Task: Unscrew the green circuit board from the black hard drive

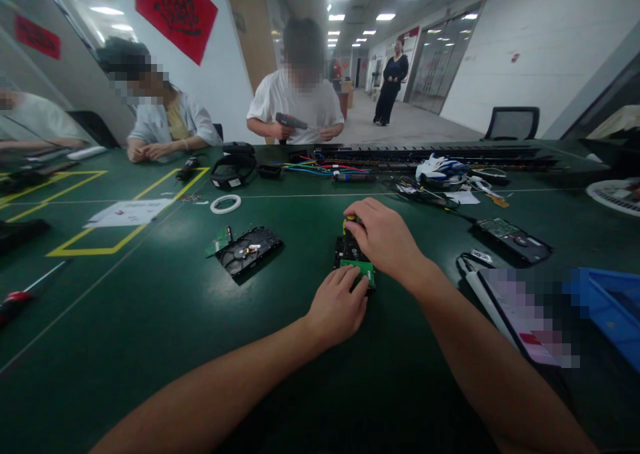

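Your left hand point(340, 304) presses flat on the hard drive point(354, 259) at mid-table, fingers on its green board. Your right hand point(385, 237) pinches a yellow-handled tool point(350, 219), probably a screwdriver, over it.

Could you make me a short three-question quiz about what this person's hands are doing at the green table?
1. True or false: the left hand rests on the green circuit board of the hard drive in front of the person.
2. The right hand holds a tool with a handle of which colour? A) yellow B) blue C) white
3. Fill in: to the left of the hands lies a second, opened drive, and beyond it a white ring of ____.

Key: 1 true. 2 A, a yellow handle shows above the fingers. 3 tape, as far as can be told.
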`<state>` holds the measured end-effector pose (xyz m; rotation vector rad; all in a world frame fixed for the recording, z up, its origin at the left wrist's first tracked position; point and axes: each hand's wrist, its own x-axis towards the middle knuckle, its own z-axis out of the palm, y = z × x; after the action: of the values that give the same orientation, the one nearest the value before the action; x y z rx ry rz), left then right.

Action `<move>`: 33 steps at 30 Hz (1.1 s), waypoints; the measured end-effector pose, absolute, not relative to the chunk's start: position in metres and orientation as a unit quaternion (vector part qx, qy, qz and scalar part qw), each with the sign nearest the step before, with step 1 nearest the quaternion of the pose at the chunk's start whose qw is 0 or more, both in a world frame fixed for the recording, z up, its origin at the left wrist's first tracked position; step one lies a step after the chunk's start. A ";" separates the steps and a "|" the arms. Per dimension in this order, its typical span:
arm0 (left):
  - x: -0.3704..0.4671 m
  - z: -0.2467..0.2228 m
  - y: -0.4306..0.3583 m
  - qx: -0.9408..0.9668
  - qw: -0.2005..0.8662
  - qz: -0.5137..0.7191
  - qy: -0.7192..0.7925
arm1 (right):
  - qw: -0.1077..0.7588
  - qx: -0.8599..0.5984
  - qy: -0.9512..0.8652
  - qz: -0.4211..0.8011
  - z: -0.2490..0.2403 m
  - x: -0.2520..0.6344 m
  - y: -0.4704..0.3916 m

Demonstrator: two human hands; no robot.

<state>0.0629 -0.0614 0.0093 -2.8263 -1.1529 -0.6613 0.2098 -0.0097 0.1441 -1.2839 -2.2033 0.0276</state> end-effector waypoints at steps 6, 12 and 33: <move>0.063 0.007 -0.061 -0.904 0.008 -0.214 -0.371 | 0.291 -0.484 -0.825 0.006 0.145 0.212 -0.010; 0.063 0.007 -0.061 -0.903 0.002 -0.214 -0.372 | 0.296 -0.473 -0.830 0.009 0.145 0.213 -0.008; 0.062 0.004 -0.061 -0.904 0.009 -0.215 -0.371 | 0.302 -0.462 -0.834 0.026 0.146 0.212 -0.008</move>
<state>0.0616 -0.0606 0.0044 -2.8220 -1.1584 -0.6702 0.2121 -0.0080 0.1465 -1.2250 -2.2109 0.0697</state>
